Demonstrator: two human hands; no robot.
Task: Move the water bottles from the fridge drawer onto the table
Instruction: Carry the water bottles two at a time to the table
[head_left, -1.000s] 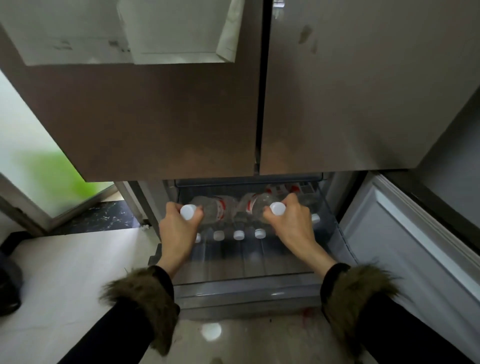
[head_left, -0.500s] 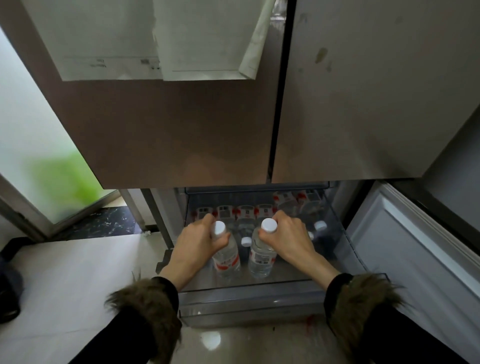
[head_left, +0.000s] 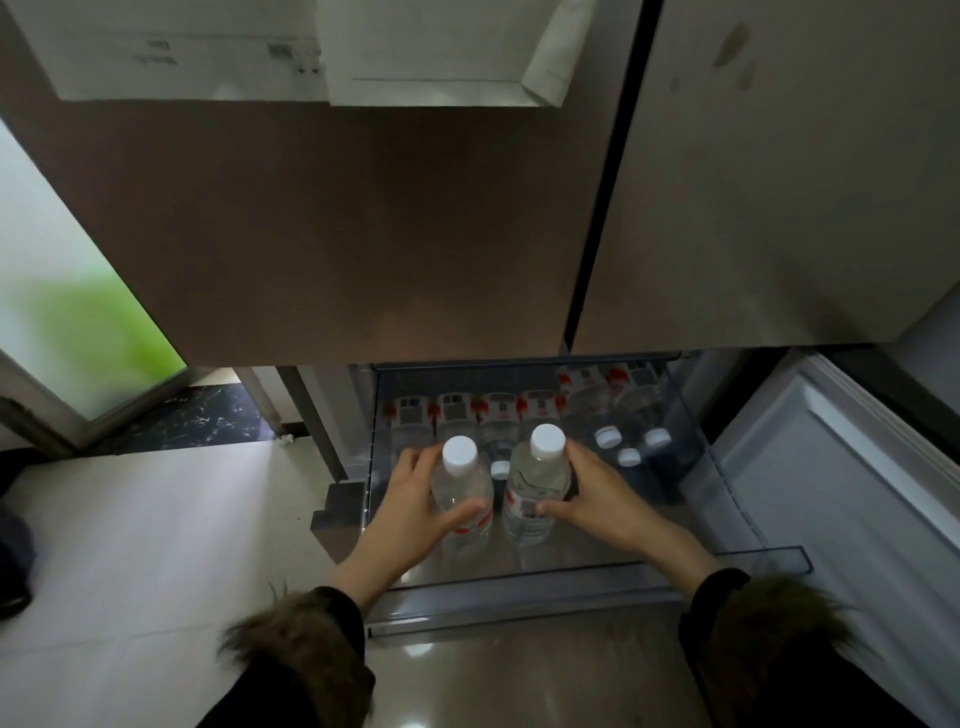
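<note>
The clear fridge drawer (head_left: 571, 582) is pulled out below the closed upper doors. My left hand (head_left: 415, 512) grips an upright water bottle (head_left: 462, 488) with a white cap and a red label. Beside it, my right hand (head_left: 605, 499) grips a second upright water bottle (head_left: 535, 483). Both bottles are above the front part of the drawer. Behind them, several more bottles (head_left: 498, 410) with red labels lie in the drawer, caps toward me.
The two upper fridge doors (head_left: 415, 234) hang close over the drawer. An open white lower door (head_left: 841, 478) stands at the right. A pale floor (head_left: 156, 545) spreads to the left, with a dark object (head_left: 13, 561) at its left edge.
Both hands have lifted their bottles from lying in the row to upright and drawn them up and toward me. The view has tilted down toward the drawer.
</note>
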